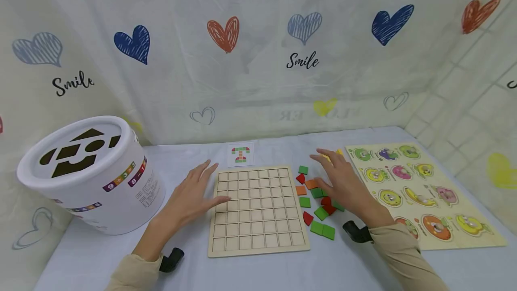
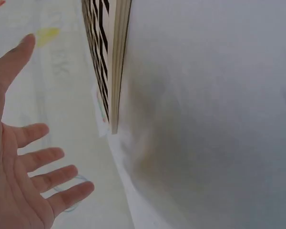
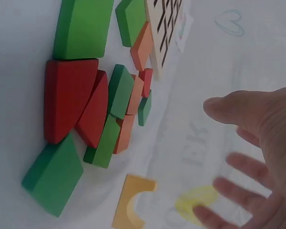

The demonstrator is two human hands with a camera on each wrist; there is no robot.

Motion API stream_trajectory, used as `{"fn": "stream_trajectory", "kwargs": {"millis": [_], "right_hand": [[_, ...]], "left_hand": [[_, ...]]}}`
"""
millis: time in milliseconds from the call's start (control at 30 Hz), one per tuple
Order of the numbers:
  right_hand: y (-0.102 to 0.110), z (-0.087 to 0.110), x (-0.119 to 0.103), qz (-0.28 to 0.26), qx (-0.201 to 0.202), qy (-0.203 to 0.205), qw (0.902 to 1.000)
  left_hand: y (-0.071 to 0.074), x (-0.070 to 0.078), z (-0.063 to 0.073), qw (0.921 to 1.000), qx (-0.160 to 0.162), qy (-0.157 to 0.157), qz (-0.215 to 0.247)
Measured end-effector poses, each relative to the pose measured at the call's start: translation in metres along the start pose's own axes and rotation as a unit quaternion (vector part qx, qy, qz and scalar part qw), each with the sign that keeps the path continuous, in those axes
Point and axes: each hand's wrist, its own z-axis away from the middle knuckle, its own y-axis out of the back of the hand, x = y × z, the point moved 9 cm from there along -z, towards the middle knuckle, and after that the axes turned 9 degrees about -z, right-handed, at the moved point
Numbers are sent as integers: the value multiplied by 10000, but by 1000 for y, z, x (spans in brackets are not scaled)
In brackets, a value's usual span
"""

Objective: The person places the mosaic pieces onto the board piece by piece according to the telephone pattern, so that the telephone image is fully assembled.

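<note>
A wooden grid board (image 1: 258, 210) with square cells lies flat between the two hands. My left hand (image 1: 194, 192) is spread above the board's left edge, holding nothing; in the left wrist view its fingers (image 2: 62, 176) stand apart from the board's side. Over the loose blocks my right hand (image 1: 343, 183) hovers with fingers parted and nothing in them. Beneath and beside it lie green square blocks (image 1: 322, 229), red rounded blocks (image 3: 69, 100) and orange blocks (image 3: 142, 47). A yellow arched block (image 3: 128, 200) lies beyond them, partly hidden by the hand in the head view.
Behind the board, a small card (image 1: 241, 154) shows a pattern of coloured blocks. On the left stands a large white bucket (image 1: 121, 192) with shaped holes in its lid. A fruit picture board (image 1: 424, 210) lies on the right, partly under the right forearm. A printed curtain (image 1: 258, 80) hangs behind.
</note>
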Motion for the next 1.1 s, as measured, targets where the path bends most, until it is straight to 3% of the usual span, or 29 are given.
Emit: {"fn": "stream_trajectory", "kwargs": {"millis": [200,367,733,1100], "right_hand": [[-22,-8,-4,-259,-434,335,9982],[-37,-13,-4,-330,-695,451,9960],[-51,-23,1,-540,-1340,550,9880],[-56,-27,4,-499,-1395,469,9879]], "left_hand": [[-10,2,10,9982,-494,-136,317],[-18,9,11,9959,-729,-260,474],[-31,15,8,9908,-1079,-326,742],[-34,13,14,9894,-1169,-557,654]]}}
